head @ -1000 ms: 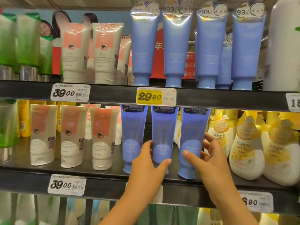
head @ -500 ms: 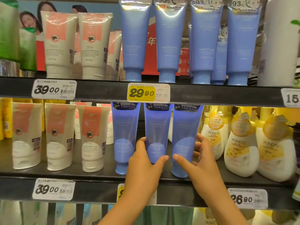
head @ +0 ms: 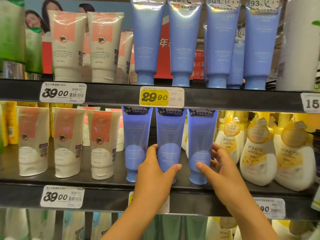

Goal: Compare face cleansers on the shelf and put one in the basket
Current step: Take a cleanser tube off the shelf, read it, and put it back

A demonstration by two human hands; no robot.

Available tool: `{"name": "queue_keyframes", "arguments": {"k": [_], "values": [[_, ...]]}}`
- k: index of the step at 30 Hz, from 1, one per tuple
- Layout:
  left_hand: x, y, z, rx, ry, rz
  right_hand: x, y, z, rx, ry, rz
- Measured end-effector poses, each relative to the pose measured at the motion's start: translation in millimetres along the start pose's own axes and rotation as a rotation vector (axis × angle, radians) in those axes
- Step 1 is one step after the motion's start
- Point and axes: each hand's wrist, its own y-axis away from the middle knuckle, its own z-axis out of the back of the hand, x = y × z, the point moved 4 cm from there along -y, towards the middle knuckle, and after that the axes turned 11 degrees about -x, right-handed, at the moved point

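Now both hands point(head: 156, 172) point(head: 223, 172) round blue tubes point(head: 169, 141)

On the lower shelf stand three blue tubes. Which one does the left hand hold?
The middle blue tube: the left hand wraps around its lower part. The right hand grips the right blue tube; the left blue tube stands untouched.

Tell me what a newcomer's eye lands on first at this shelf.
First, the two hands on the middle shelf: the left hand grips the middle blue tube, and the right hand grips the right blue tube beside it. Next, the yellow 29.90 price tag on the shelf edge just above them. Then the row of taller blue tubes on the top shelf.
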Motion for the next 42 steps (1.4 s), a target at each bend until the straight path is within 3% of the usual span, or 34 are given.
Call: {"name": "queue_keyframes", "arguments": {"k": [10,15,19,22,28,42], "values": [[-5.5,1.1,12.3,0.048,0.020,0.042,1.1,-0.8,1.3,0.001,-0.002,-0.034],[-14.1,9.7,20.1,0.110,0.093,0.112,9.2,4.0,7.5,-0.125,-0.048,-0.073],[-22.4,20.3,29.0,0.140,0.144,0.129,28.6,20.1,13.4,-0.266,-0.044,0.049],[-23.0,32.3,36.1,0.166,0.191,0.162,40.9,38.2,8.0,-0.220,-0.109,0.099],[-1.0,62.0,41.3,0.182,0.267,0.202,28.0,73.2,-20.1,0.029,-0.262,-0.135],[47.3,116.2,58.1,0.246,0.356,0.420,-2.1,135.6,-51.5,-0.097,-0.425,-0.367]]}}
